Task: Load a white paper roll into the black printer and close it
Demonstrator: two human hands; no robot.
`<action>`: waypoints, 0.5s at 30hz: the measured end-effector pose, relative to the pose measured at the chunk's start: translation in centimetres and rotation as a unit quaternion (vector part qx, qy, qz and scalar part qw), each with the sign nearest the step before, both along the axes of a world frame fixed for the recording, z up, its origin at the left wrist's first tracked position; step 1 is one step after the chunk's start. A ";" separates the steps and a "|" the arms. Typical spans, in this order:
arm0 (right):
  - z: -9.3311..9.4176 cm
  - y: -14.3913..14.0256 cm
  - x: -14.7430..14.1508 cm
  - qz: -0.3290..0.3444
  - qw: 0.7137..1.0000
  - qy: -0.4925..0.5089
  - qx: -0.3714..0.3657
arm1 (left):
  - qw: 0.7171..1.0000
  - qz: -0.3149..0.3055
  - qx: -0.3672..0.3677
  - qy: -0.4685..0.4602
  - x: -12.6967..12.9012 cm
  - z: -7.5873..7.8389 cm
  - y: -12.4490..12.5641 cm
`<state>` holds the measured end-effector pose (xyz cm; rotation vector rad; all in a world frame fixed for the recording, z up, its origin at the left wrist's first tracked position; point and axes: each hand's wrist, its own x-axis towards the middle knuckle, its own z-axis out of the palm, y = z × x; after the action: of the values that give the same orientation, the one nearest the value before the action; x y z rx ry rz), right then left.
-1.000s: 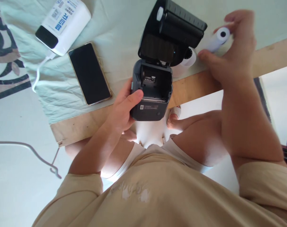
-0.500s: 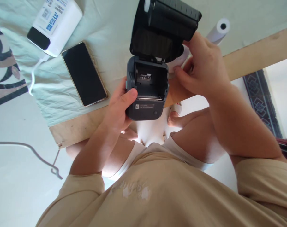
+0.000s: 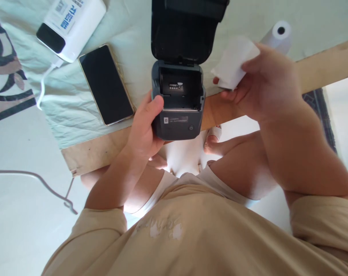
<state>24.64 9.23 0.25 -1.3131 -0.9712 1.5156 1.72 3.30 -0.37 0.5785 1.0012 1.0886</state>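
Dark grey printer (image 3: 178, 103) with its lid up sits at the wooden table edge (image 3: 99, 151), my left hand (image 3: 145, 128) clamped round its side. I have my right hand (image 3: 265, 88) grasping a white paper roll (image 3: 232, 61) just beside it. Another roll (image 3: 278, 34), a phone (image 3: 106, 84) and a power bank (image 3: 70, 27) lie on the cloth.

Bright daylight, overexposed floor, soft blur, wide-angle distortion at edges
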 end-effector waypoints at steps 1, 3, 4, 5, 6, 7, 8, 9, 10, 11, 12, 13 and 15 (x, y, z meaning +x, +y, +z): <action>0.0 0.0 -0.1 0.013 0.999 0.030 -0.028 | 1.000 0.004 -0.003 0.002 0.0 0.0 0.0; 0.1 -0.2 -0.6 0.021 0.998 0.052 -0.022 | 1.000 0.003 -0.009 0.007 0.0 0.1 0.1; 0.2 -0.4 -0.9 0.020 0.998 0.056 -0.008 | 1.000 -0.002 -0.011 0.009 0.0 0.2 0.1; 0.4 -0.7 -1.2 0.020 0.998 0.063 0.006 | 1.000 -0.005 -0.014 0.011 0.0 0.2 0.1; 0.6 -0.9 -1.5 0.020 0.997 0.070 0.016 | 1.000 -0.009 -0.017 0.012 0.0 0.3 0.1; 0.8 -1.1 -1.7 0.022 0.997 0.075 0.020 | 1.000 -0.010 -0.017 0.013 0.0 0.3 0.0; 1.0 -1.3 -1.8 0.025 0.996 0.079 0.018 | 1.000 -0.011 -0.015 0.012 0.0 0.3 0.0; 1.0 -1.4 -1.9 0.028 0.996 0.082 0.011 | 1.000 -0.013 -0.013 0.011 0.0 0.3 0.0; 1.0 -1.3 -1.8 0.031 0.996 0.082 0.002 | 1.000 -0.015 -0.011 0.009 0.0 0.3 0.0; 0.9 -1.2 -1.7 0.032 0.996 0.084 -0.012 | 1.000 -0.017 -0.010 0.005 0.0 0.2 0.0; 0.8 -1.0 -1.6 0.030 0.995 0.088 -0.030 | 1.000 -0.017 -0.009 0.001 0.0 0.2 0.0; 0.7 -0.9 -1.5 0.022 0.994 0.095 -0.048 | 1.000 -0.015 -0.007 -0.002 0.0 0.1 0.0; 0.5 -0.6 -1.6 -0.005 0.992 0.106 -0.064 | 1.000 -0.010 -0.001 -0.003 0.0 0.0 0.0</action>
<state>23.08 8.59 0.74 -1.2134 -0.7417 1.6942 1.71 3.33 -0.41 0.5813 0.9888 1.0707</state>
